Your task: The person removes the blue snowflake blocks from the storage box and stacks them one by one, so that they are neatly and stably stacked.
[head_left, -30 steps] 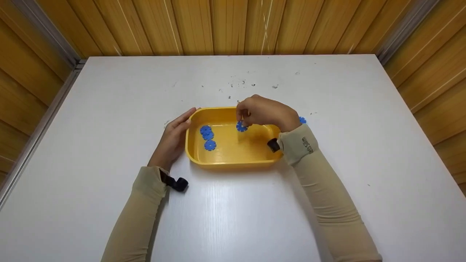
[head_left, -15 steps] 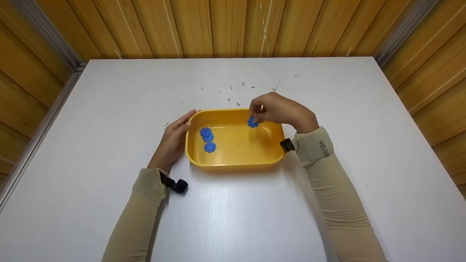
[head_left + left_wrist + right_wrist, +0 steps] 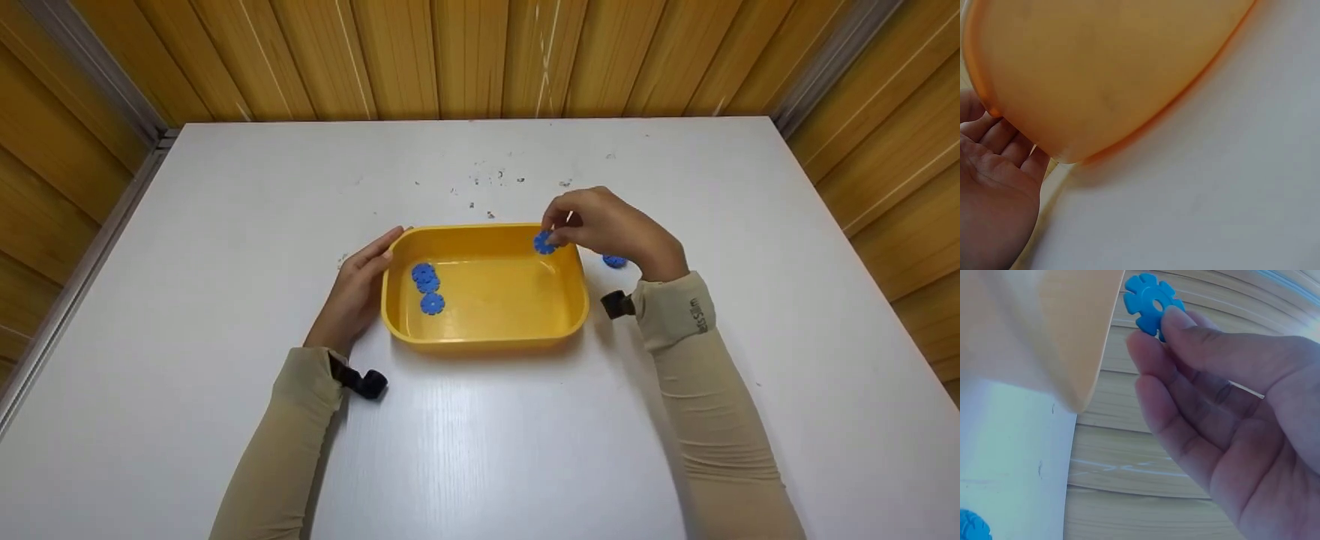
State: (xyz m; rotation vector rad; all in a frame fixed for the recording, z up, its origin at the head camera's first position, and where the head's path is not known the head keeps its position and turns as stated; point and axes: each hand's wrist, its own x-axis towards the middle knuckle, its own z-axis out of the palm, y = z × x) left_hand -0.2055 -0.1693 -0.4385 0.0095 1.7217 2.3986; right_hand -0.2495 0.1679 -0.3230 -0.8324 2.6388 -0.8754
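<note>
My right hand (image 3: 611, 229) pinches a blue notched plastic disc (image 3: 545, 242) between thumb and fingertips, above the far right corner of a yellow tub (image 3: 484, 343). The right wrist view shows the disc's round centre hole and slotted rim. At the tub's left end, my left hand (image 3: 355, 294) holds the wall, thumb at the rim and fingers around the outside of the far corner; the tub partly hides these fingers in the left wrist view. Several more blue discs (image 3: 433, 304) lie inside the tub on the left, some overlapping.
On the white table (image 3: 480, 450), right of the tub and partly behind the right hand, lie further blue discs (image 3: 615, 261). Wood-patterned panels (image 3: 472, 60) stand behind the table. Dark marks dot the tabletop beyond the tub.
My right hand has moved rightward and slightly away from me with the pinched disc, from over the tub's middle to its far right corner. The left hand stays on the tub.
</note>
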